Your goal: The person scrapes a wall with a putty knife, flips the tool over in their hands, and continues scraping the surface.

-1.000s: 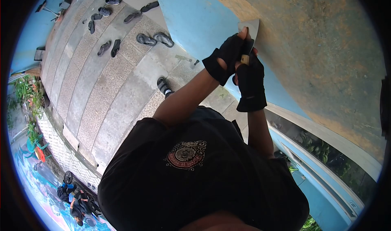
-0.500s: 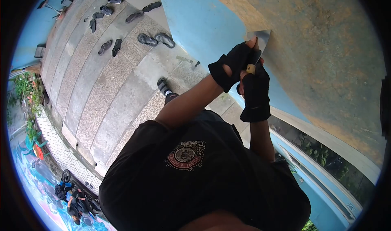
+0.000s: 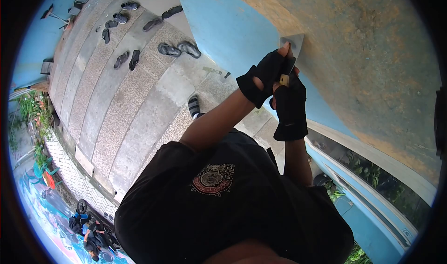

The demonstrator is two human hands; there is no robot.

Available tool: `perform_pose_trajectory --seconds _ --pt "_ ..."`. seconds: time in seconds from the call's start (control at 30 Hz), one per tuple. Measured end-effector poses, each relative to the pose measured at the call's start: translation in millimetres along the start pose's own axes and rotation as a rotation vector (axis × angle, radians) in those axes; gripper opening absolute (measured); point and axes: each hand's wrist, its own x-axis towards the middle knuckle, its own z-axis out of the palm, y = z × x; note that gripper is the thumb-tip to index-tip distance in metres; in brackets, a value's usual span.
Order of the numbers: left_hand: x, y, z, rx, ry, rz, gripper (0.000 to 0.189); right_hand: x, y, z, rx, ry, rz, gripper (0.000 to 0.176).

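Note:
A putty knife (image 3: pixel 294 47) with a broad metal blade is held in both hands, its blade edge against the wall where blue paint meets bare tan plaster (image 3: pixel 354 59). My left hand (image 3: pixel 270 73), in a black fingerless glove, is closed on the upper part, a fingertip lying on the blade. Lower down, my right hand (image 3: pixel 291 101), gloved alike, wraps round the handle; a yellowish piece of it shows between the hands. Most of the handle is hidden by the fingers. Blue paint (image 3: pixel 228 22) remains left of the scraped area.
Several sandals and shoes (image 3: pixel 179 49) lie on the striped paving (image 3: pixel 130 105). A small dark-ended tool (image 3: pixel 226 75) lies on the floor near the wall. My sandalled foot (image 3: pixel 193 105) is below it. A person (image 3: pixel 93 238) sits by a motorbike at lower left. A window ledge (image 3: pixel 372 203) runs at right.
The putty knife and both hands have shifted slightly left along the wall, still gripping. My view has turned a little, and the sandalled foot appears further right.

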Motion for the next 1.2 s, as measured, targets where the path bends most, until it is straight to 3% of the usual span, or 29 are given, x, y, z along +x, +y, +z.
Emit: perform_pose_trajectory --seconds 0.17,0.23,0.3,0.37,0.4,0.5,0.53,0.67,0.83,0.9,1.03,1.1,1.17,1.2 --pt "-4.0 -7.5 3.1 -0.028 0.001 -0.012 0.046 -3.9 10.1 -7.4 -0.105 0.021 0.014 0.028" --pt "2.2 -3.6 4.5 0.002 -0.031 0.012 0.047 -5.8 8.7 -10.2 -0.138 0.076 -0.082 0.028" --pt "2.3 -0.2 -4.9 -0.045 -0.015 -0.022 0.048 -2.0 6.8 -7.1 -0.141 0.025 0.016 0.031" --pt "5.3 -0.2 -10.8 -0.039 -0.026 -0.054 0.048 4.2 15.5 2.1 -0.256 0.009 -0.117 0.04" --pt "2.6 -0.8 -8.3 -0.033 -0.015 -0.055 0.048 5.0 21.0 6.1 -0.112 0.064 -0.166 0.037" --pt "-3.9 -0.3 7.4 -0.013 0.028 -0.042 0.049 -10.4 4.2 1.4 0.05 0.114 -0.051 0.034" --pt "-2.9 0.6 6.4 0.018 0.027 -0.021 0.048 -6.1 7.6 -6.3 -0.084 0.036 -0.026 0.031" --pt "-0.6 2.7 0.4 -0.07 0.006 -0.038 0.039 1.4 11.5 6.4 -0.13 0.06 -0.116 0.024" --pt "-4.4 2.7 8.6 -0.016 -0.03 -0.046 0.039 -7.1 -11.3 -2.0 -0.07 0.01 -0.028 0.021" --pt "-3.9 2.8 4.8 -0.022 0.041 -0.039 0.041 -4.5 -14.3 7.7 -0.011 0.057 -0.031 0.02" --pt "-4.9 3.0 6.1 -0.007 -0.005 -0.011 0.043 -6.2 -2.9 -1.0 0.017 0.034 -0.007 0.02" --pt "2.7 10.1 5.2 0.003 -0.015 0.009 0.043 -0.3 -5.6 -1.8 -0.01 0.05 -0.029 0.03" --pt "1.1 10.8 -1.3 -0.025 -0.009 -0.04 0.045 -0.7 -5.3 -0.9 -0.147 0.042 0.02 0.031" --pt "0.5 10.4 0.1 0.003 -0.002 -0.053 0.053 -0.7 -6.0 -2.9 -0.149 0.034 0.062 0.033"
